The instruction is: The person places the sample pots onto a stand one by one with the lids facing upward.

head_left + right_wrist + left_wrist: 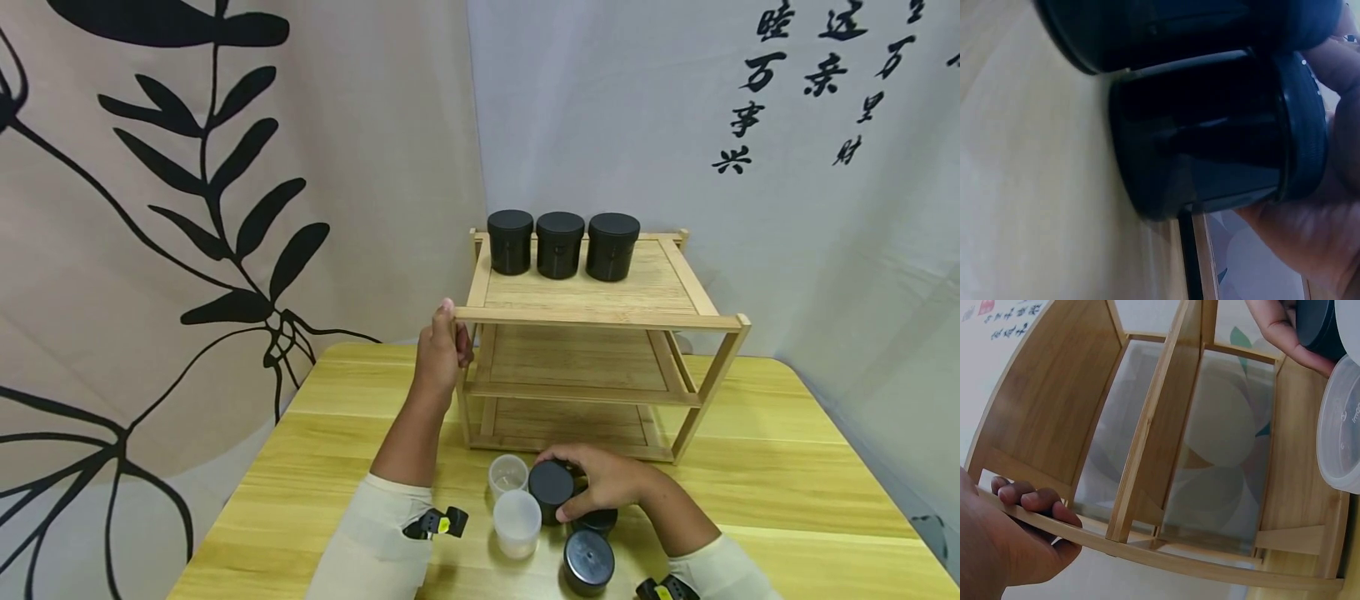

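My left hand (441, 348) grips the upper left front corner of a wooden three-tier shelf (592, 318); in the left wrist view its fingers curl round the side bar. In front of the shelf, my right hand (611, 479) holds a lidded black jar (550, 485) between thumb and fingers. A second black jar (597, 522) is partly hidden beneath that hand, and a third black jar (588, 562) stands nearer to me. Left of the held jar are two translucent plastic cups, a rear cup (507, 475) and a front cup (517, 525). Two black jars (1210, 134) fill the right wrist view.
Three more black jars (559, 246) stand in a row on the shelf's top tier. The shelf rests on a yellow wood-grain table (780, 483). Behind it hang pale curtains (390, 167) with black plant prints and written characters.
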The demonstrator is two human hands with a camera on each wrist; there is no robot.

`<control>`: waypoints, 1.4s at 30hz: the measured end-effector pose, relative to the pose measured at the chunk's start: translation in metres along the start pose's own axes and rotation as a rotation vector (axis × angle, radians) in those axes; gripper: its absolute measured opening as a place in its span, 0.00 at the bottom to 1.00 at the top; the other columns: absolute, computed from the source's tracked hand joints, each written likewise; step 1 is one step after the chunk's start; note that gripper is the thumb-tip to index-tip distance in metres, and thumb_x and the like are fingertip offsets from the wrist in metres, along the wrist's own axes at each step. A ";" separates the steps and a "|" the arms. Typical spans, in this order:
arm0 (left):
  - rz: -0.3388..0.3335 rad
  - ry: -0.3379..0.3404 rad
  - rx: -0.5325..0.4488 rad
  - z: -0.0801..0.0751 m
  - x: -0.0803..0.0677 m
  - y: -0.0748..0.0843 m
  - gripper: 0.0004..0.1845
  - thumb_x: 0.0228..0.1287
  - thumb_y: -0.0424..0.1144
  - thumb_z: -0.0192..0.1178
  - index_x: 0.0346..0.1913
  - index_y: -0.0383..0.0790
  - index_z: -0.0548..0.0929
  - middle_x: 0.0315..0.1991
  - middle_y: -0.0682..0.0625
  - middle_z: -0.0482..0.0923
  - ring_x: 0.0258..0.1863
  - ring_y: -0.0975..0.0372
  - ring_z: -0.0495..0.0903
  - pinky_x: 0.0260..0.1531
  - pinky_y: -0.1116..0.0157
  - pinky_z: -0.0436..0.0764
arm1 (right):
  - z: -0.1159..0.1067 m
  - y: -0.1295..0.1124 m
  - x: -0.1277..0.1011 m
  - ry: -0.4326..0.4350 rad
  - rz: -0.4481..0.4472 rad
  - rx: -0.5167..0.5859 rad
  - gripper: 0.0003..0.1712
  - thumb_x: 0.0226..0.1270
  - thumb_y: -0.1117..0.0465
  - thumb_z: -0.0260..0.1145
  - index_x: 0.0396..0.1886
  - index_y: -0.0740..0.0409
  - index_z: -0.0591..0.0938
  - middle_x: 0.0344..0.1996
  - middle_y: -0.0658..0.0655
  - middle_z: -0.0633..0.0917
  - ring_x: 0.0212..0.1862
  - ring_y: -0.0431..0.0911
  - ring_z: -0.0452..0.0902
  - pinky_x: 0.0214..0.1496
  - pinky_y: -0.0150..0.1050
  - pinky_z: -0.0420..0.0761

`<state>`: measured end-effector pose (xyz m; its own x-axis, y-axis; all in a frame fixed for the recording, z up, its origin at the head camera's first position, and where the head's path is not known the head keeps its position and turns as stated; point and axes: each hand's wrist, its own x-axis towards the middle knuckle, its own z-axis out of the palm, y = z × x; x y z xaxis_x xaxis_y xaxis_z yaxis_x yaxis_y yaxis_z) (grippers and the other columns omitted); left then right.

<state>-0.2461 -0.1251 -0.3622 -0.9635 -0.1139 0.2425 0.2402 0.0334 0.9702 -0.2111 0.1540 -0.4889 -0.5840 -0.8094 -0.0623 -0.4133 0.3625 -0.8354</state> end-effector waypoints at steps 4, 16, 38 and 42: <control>-0.003 -0.002 0.006 -0.001 0.000 -0.001 0.35 0.83 0.65 0.36 0.20 0.45 0.66 0.18 0.54 0.65 0.20 0.60 0.62 0.26 0.63 0.64 | 0.000 0.000 0.000 0.006 -0.004 0.009 0.35 0.65 0.55 0.82 0.70 0.52 0.80 0.57 0.50 0.87 0.59 0.40 0.82 0.66 0.41 0.77; -0.005 0.003 0.004 -0.001 0.000 -0.002 0.35 0.83 0.64 0.37 0.20 0.45 0.66 0.17 0.53 0.64 0.19 0.60 0.61 0.24 0.63 0.61 | -0.003 -0.005 -0.001 0.066 -0.072 0.022 0.35 0.65 0.58 0.81 0.69 0.59 0.78 0.57 0.56 0.87 0.57 0.39 0.83 0.65 0.37 0.79; -0.009 0.002 0.008 -0.001 -0.002 0.002 0.35 0.84 0.64 0.35 0.20 0.45 0.65 0.17 0.53 0.63 0.19 0.61 0.60 0.25 0.63 0.63 | -0.009 -0.030 -0.011 0.165 -0.132 0.039 0.32 0.71 0.61 0.77 0.70 0.55 0.75 0.55 0.56 0.87 0.55 0.40 0.84 0.61 0.40 0.82; -0.005 0.000 0.005 -0.001 -0.002 0.002 0.35 0.84 0.64 0.36 0.19 0.45 0.65 0.16 0.54 0.63 0.18 0.61 0.60 0.24 0.64 0.62 | -0.010 -0.034 -0.013 0.183 -0.136 0.040 0.31 0.71 0.59 0.77 0.70 0.55 0.76 0.52 0.55 0.87 0.53 0.39 0.84 0.60 0.39 0.83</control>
<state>-0.2439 -0.1253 -0.3606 -0.9647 -0.1139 0.2374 0.2346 0.0376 0.9714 -0.1965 0.1566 -0.4542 -0.6437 -0.7506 0.1494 -0.4710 0.2347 -0.8503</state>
